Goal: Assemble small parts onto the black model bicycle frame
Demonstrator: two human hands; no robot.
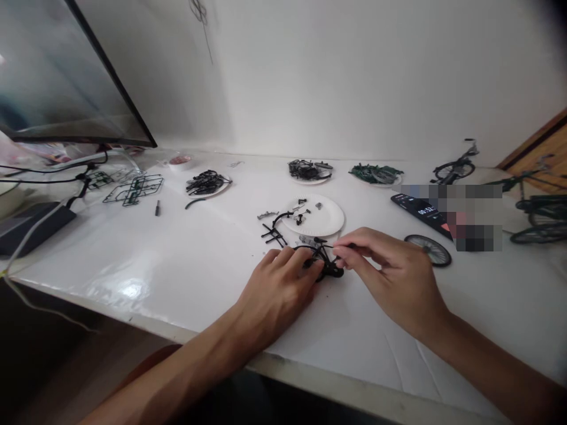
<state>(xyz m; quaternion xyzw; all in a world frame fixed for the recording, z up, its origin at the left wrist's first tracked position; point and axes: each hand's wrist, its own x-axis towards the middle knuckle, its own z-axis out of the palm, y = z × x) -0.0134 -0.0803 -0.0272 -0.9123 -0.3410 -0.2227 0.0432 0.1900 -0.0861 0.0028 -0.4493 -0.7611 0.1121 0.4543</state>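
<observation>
White wall behind, glossy white counter [199, 283] across the view, and over at far left a dark screen [57, 65] looms above green part frames [135, 189]. Moving right, a tiny screwdriver [157, 208] lies on its own, then a plate's heap of black parts [204, 182] with a curved strip [195, 202] just in front. On to the action: the left hand [281, 286] comes across low, its grip narrow, thumb and fingers around the black model bicycle [333, 271], though the fingertips are partly hidden. That bicycle sits between the two hands, near the front rim of a white paper plate [330, 218] carrying a few small pieces. And here's the right hand [396, 268], thumb and forefinger pinched on the bicycle's thin front end; whether a separate little part is caught there, I can't tell. To do this well, I'd say, let the left brace the frame against the counter while the right works with a light fingertip pinch, pushing straight along the joint, never sideways, since bars that slender could well snap. Further right, a phone [414, 209], a loose wheel [429, 250] lying flat, and a green bicycle [538, 203] at the edge.
</observation>
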